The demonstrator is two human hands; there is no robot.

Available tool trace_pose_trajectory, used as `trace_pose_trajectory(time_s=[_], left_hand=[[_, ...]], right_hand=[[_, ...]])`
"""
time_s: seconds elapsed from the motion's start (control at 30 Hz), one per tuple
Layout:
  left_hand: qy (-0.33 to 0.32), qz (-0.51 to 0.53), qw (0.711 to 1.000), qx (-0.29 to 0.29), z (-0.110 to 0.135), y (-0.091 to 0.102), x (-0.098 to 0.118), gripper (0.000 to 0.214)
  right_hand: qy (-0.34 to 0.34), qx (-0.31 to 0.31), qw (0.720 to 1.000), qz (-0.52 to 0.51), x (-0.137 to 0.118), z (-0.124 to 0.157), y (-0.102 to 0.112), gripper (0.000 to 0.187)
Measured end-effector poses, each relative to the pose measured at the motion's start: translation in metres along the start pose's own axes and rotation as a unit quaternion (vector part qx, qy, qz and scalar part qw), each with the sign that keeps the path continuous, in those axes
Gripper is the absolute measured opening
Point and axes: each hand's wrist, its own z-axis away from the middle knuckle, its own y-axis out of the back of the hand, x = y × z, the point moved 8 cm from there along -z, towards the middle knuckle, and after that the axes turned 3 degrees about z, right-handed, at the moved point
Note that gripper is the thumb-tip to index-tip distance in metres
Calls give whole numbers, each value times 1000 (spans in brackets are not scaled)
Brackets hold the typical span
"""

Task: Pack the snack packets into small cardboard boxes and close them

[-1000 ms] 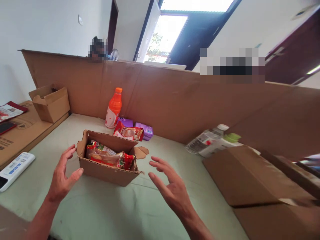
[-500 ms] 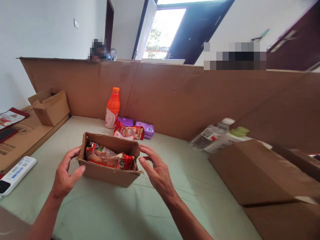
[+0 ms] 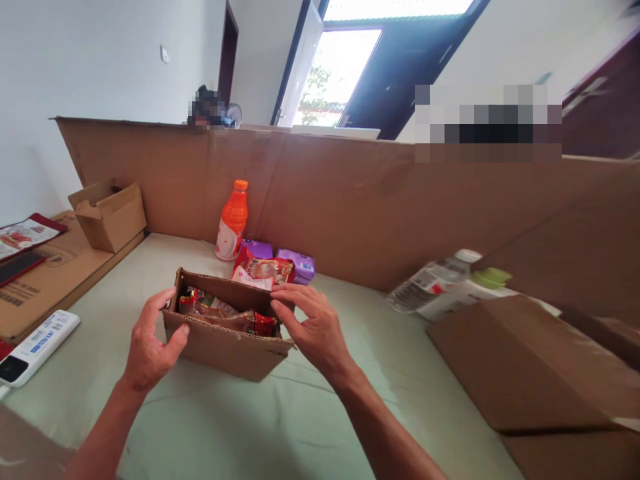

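A small open cardboard box (image 3: 225, 350) stands on the pale green cloth in front of me, with red and brown snack packets (image 3: 220, 317) inside. My left hand (image 3: 153, 340) is around its left end, thumb against the front wall and fingers at the left side. At the right end, my right hand (image 3: 313, 327) has its fingers over the back corner of the rim and its thumb just below them. Behind the box lie a red snack packet (image 3: 270, 269) and purple packs (image 3: 301, 265), beside an orange bottle (image 3: 233, 220).
A tall cardboard partition (image 3: 350, 200) runs across the back. To the left are another small box (image 3: 120, 217), a flat carton (image 3: 65, 267) and a white device (image 3: 43, 347). Clear bottles (image 3: 430, 287) and a larger carton (image 3: 525, 360) stand at the right. Blurred people are beyond the partition.
Both hands have closed in on the box ends, the right fingers now reaching over the back rim. The front rim appears slightly higher. The whole view has shifted a little.
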Motion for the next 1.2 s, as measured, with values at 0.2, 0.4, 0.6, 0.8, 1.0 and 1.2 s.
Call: trace_pose_trajectory(time_s=[0.2, 0.4, 0.6, 0.8, 1.0, 1.2], left_hand=[[-62, -3, 998, -27, -1, 0, 8, 34], [-82, 22, 995, -51, 1, 0, 6, 30], [-99, 37, 992, -70, 0, -1, 9, 30], [-113, 52, 988, -92, -3, -2, 14, 24], [-98, 94, 986, -96, 3, -8, 8, 21], [-52, 102, 987, -116, -2, -13, -1, 15]], right_hand=[[32, -82, 986, 139, -4, -13, -8, 25], [81, -150, 977, 128, -7, -14, -19, 25], [-1, -261, 953, 155, 15, -21, -47, 24], [-61, -260, 948, 172, 27, -46, -53, 35], [-85, -249, 956, 129, 41, -57, -60, 23], [-109, -195, 973, 58, 59, -36, -26, 42]])
